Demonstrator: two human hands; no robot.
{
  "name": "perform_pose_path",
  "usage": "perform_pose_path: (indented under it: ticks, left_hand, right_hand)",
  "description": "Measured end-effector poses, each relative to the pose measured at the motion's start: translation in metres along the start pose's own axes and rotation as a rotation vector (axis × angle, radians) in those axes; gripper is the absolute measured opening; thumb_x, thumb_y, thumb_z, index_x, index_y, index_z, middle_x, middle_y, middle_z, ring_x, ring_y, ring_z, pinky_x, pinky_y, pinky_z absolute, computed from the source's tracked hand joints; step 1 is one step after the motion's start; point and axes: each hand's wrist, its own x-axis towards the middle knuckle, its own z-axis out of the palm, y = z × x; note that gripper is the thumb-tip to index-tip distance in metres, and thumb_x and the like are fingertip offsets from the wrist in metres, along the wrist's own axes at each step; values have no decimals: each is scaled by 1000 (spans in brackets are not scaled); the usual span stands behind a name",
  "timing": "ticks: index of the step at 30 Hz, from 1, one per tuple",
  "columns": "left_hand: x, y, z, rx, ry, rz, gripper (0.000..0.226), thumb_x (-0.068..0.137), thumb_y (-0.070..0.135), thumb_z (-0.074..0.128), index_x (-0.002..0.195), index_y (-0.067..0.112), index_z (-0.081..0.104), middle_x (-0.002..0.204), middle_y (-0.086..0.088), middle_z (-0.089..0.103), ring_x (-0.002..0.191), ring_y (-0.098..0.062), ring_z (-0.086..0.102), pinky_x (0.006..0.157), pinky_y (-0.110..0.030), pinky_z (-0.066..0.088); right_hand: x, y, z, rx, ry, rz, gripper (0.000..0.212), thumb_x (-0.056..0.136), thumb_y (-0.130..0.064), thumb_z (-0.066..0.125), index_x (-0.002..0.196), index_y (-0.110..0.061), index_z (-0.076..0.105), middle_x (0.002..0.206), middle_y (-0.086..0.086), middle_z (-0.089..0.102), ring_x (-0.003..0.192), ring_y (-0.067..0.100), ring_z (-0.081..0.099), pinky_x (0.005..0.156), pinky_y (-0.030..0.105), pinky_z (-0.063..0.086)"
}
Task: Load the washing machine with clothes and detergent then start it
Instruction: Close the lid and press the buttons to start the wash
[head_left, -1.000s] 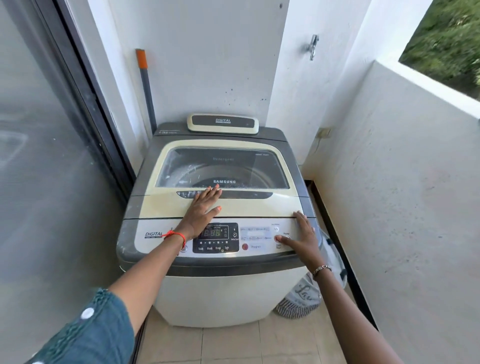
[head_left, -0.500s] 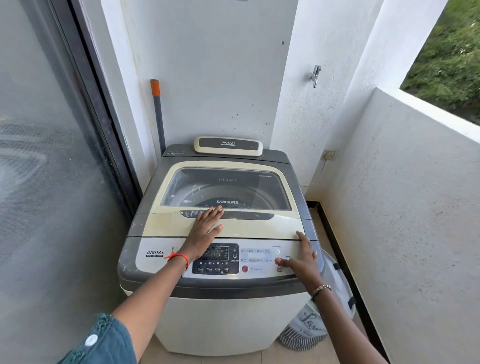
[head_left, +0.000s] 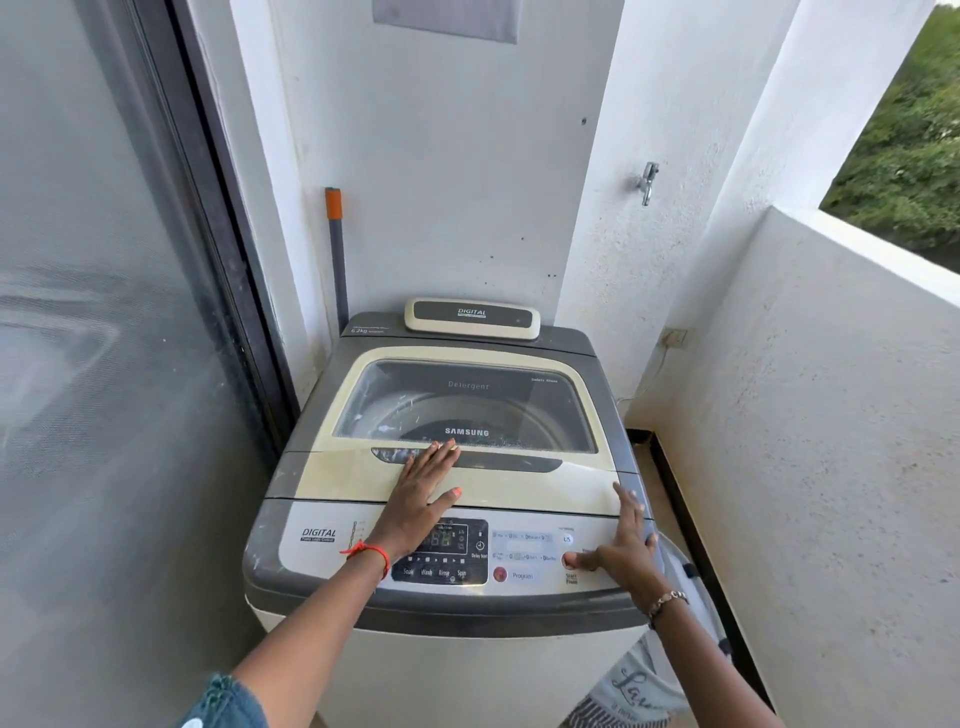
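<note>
Dead centre stands the boxy top-loading washing machine (head_left: 457, 519), grey plastic deck over a cream cabinet, its cream-framed lid with the tinted glass window (head_left: 467, 410) shut flat. Through that glass, a pale drum ring shows, smeared with white flecks; what lies inside the drum, I cannot tell. The left hand (head_left: 415, 499) lies palm down on the smooth lid front, fingers pressed together and pointing to twelve o'clock, tips touching the dark recessed lid handle (head_left: 498, 460), thumb splayed toward three o'clock with an orange-painted nail. An orange thread bracelet (head_left: 371, 552) circles that wrist, right over the glossy white control panel (head_left: 519, 551). At four o'clock from the lid, the right hand (head_left: 623, 551) spreads its fingers over the panel's right corner, holding nothing, thumb tip touching the round red start button (head_left: 567, 559); a beaded metal bracelet (head_left: 667, 603) sits on the wrist. The dark digital display (head_left: 441, 538) is partly hidden by the left wrist. At twelve o'clock on the rear deck rests a cream oblong housing with a grey face (head_left: 471, 317). At eleven o'clock a grey pole with an orange band (head_left: 336, 249) leans in the wall corner. At five o'clock, just beside the cabinet, a soft white fabric laundry bag with striped trim (head_left: 634, 696) stands on the floor, contents hidden.
</note>
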Motion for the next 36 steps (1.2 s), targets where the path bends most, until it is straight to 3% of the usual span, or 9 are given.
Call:
perform_pose_path:
  ticks: [11, 36]
  left_hand:
    - [5, 1, -7, -24, -81, -38, 52, 100, 23, 37, 147, 28, 16, 148, 23, 5, 138, 3, -6, 112, -25, -12]
    - [4, 3, -9, 6, -114, -51, 49, 102, 24, 31, 147, 27, 13, 156, 14, 3, 139, 1, -9, 113, -28, -12]
  right_hand:
    - [-1, 4, -3, -35, -26, -40, 110, 63, -23, 83, 145, -23, 10, 157, 1, -6, 144, 16, -10, 113, 42, -16]
    - [-2, 2, -2, -54, -11, -9, 103, 67, -19, 80, 145, -19, 13, 157, 0, -6, 144, 15, -10, 112, 39, -16]
